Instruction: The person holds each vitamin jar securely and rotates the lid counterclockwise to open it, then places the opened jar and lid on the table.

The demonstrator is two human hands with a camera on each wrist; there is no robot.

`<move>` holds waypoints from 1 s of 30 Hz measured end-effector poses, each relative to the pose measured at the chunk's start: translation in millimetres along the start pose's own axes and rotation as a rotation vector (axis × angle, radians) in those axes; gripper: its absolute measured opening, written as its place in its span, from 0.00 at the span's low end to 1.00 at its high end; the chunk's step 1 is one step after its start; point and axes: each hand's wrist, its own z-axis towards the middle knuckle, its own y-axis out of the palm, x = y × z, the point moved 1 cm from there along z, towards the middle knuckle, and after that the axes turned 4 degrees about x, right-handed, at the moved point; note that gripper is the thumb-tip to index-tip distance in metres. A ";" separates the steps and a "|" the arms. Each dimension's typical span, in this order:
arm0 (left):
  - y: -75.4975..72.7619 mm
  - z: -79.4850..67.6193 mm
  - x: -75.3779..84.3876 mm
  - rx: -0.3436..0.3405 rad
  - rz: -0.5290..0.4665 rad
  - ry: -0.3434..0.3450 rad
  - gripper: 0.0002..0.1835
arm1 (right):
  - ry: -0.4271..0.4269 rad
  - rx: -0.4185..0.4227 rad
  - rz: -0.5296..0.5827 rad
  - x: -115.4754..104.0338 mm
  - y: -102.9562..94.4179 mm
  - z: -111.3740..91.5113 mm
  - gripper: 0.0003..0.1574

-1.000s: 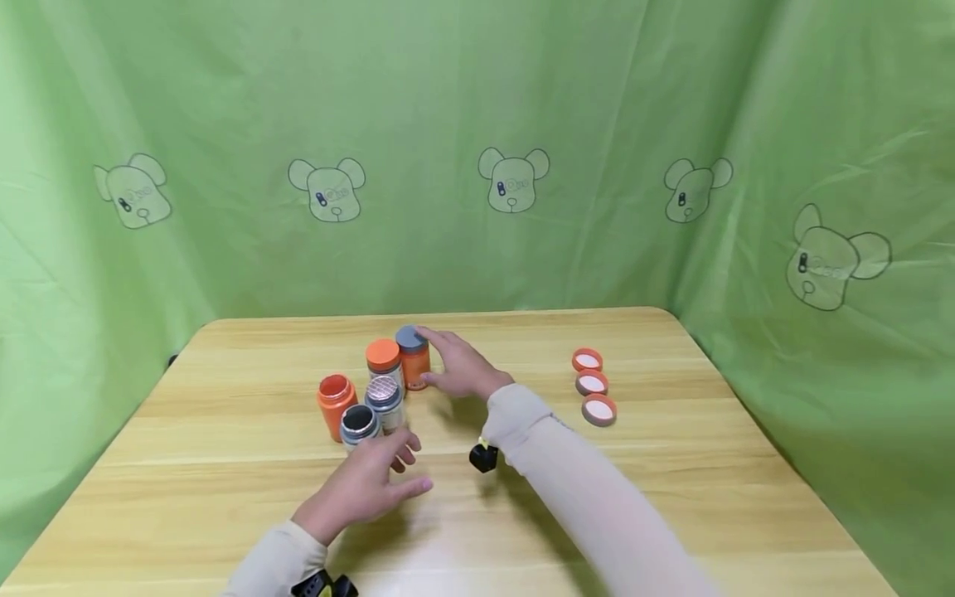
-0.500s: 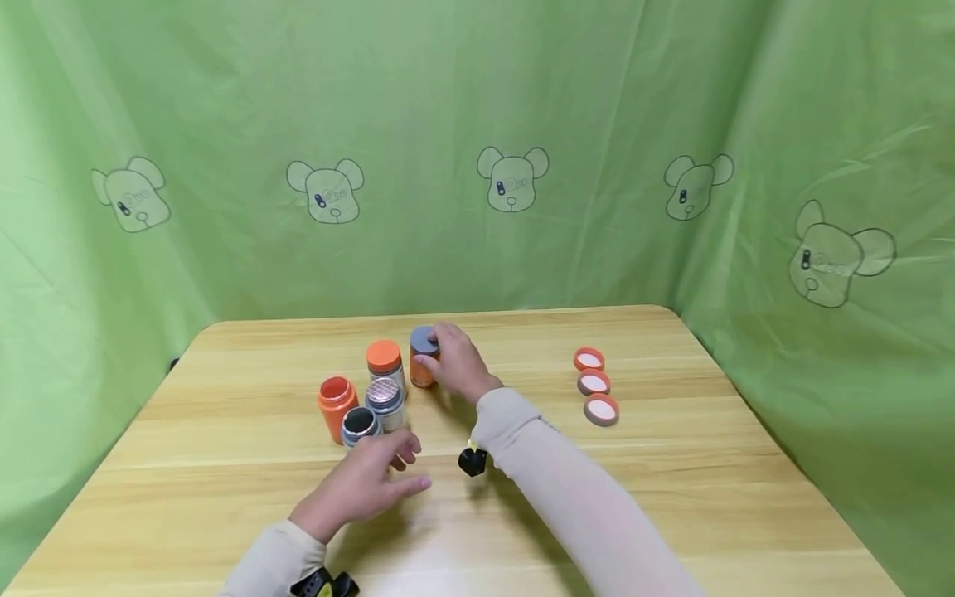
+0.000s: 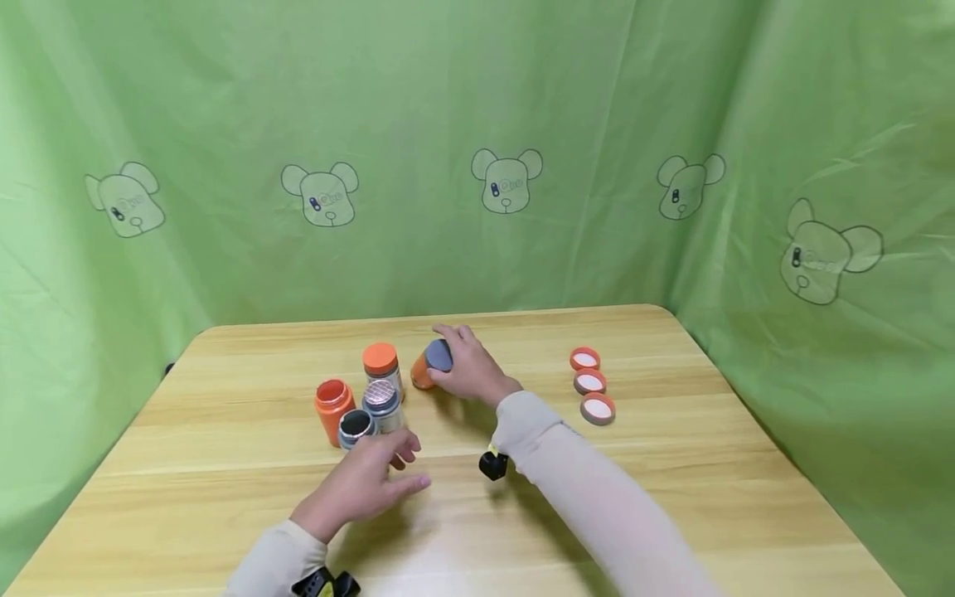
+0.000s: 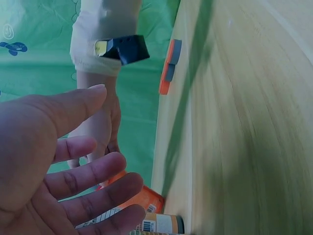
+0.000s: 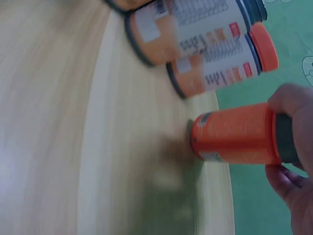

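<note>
My right hand (image 3: 472, 365) grips an orange jar (image 5: 234, 133) by its grey lid (image 3: 440, 355), fingers and thumb on opposite sides. The jar leans, its lid toward the right and its base low over the table. My left hand (image 3: 366, 479) holds nothing, thumb and fingers spread, close in front of an uncapped grey jar (image 3: 357, 424). Beside that stand an uncapped orange jar (image 3: 334, 414) and a grey jar with a silvery seal (image 3: 382, 396) over its mouth. Just behind is a white-labelled jar with an orange lid (image 3: 380, 358).
Three loose lids, the back lid (image 3: 585, 358), middle lid (image 3: 590, 381) and front lid (image 3: 598, 409), lie with their white insides up on the right of the wooden table (image 3: 694, 464). A green curtain (image 3: 418, 257) hangs behind and at the sides.
My right hand has taken the grey-lidded orange jar by its lid, drawn it right, away from the orange-lidded jar, and tipped it. My left hand has stayed put.
</note>
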 end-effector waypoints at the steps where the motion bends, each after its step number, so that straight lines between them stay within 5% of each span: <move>1: 0.0 0.3 0.1 -0.004 0.001 -0.003 0.17 | -0.004 -0.003 0.001 2.2 -2.1 -2.1 0.44; 18: 8.2 9.7 0.2 -0.038 0.012 0.010 0.19 | -0.158 -0.015 -0.040 23.0 -37.8 -43.3 0.31; 30: 13.6 17.6 1.9 -0.043 0.056 -0.027 0.27 | -0.142 -0.027 0.008 33.2 -49.4 -65.6 0.33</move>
